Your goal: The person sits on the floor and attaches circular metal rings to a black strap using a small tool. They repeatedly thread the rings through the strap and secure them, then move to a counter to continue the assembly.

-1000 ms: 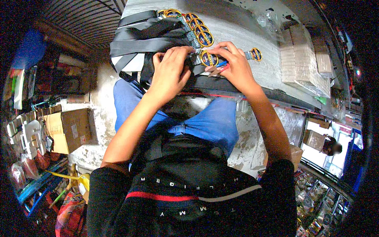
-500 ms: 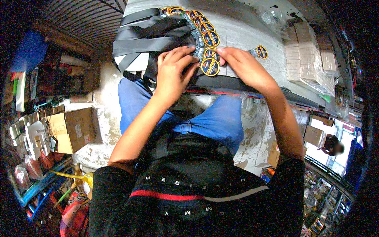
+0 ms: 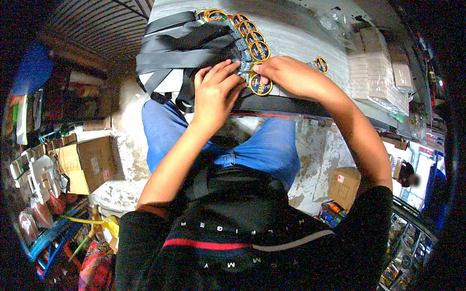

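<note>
On the table lies a curved row of overlapping round medals (image 3: 260, 50), black with gold rims, joined to patterned grey tabs (image 3: 241, 44). Black ribbons (image 3: 189, 56) run from these tabs out to the left in a loose heap. My left hand (image 3: 216, 87) is closed at the near end of the row, its fingertips on a ribbon by the tabs. From the other side my right hand (image 3: 275, 72) pinches the upper edge of one of the nearest medals, thumb and fingers partly covering it. The lowest medal (image 3: 260, 85) shows just beneath those fingers.
A single medal (image 3: 321, 64) lies apart on the table, right of my right hand. Farther right stand stacked white boxes (image 3: 369, 68) in clear plastic. A brown carton (image 3: 87, 165) is at my left, and another carton (image 3: 344, 186) sits low on the right.
My right hand has moved left, its fingers now over the nearest medals instead of at their right edge. The right elbow has swung outward. My left hand stays about where it was.
</note>
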Demonstrator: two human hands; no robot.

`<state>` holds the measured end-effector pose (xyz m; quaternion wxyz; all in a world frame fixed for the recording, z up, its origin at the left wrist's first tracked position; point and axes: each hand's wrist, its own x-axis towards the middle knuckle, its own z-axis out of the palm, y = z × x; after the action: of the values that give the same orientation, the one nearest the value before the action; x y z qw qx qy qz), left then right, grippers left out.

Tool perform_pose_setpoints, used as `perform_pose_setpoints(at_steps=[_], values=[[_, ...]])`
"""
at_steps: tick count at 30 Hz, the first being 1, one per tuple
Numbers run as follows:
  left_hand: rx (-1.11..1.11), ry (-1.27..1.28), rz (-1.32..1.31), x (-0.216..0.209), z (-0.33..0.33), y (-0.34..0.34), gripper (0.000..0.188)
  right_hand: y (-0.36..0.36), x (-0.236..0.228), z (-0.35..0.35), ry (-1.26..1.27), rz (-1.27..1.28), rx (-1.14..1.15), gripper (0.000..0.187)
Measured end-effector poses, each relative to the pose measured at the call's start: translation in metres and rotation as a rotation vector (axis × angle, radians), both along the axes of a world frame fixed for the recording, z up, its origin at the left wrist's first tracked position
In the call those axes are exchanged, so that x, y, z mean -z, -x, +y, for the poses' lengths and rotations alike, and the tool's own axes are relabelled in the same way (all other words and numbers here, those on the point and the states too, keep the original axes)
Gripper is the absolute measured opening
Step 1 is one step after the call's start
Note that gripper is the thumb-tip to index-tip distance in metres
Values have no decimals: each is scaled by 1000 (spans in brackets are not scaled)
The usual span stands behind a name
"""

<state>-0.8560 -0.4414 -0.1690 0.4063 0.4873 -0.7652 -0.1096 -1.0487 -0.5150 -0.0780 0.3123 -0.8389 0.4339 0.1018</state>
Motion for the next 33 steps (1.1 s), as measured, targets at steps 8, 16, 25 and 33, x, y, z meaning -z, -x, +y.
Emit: perform_pose_setpoints(at_steps=[8, 16, 25, 33], values=[[1, 6, 5, 1, -1, 0, 14, -8, -9, -3, -13, 179, 25, 50], [4, -4, 12, 0, 0, 0, 13, -19, -14, -10, -57, 214, 29, 53], [-2, -4, 18, 0, 0, 0, 13, -6, 7, -2, -36, 57, 131, 50], [4, -13, -6, 0, 0, 0, 15, 2, 15, -1, 30, -13, 121, 52]])
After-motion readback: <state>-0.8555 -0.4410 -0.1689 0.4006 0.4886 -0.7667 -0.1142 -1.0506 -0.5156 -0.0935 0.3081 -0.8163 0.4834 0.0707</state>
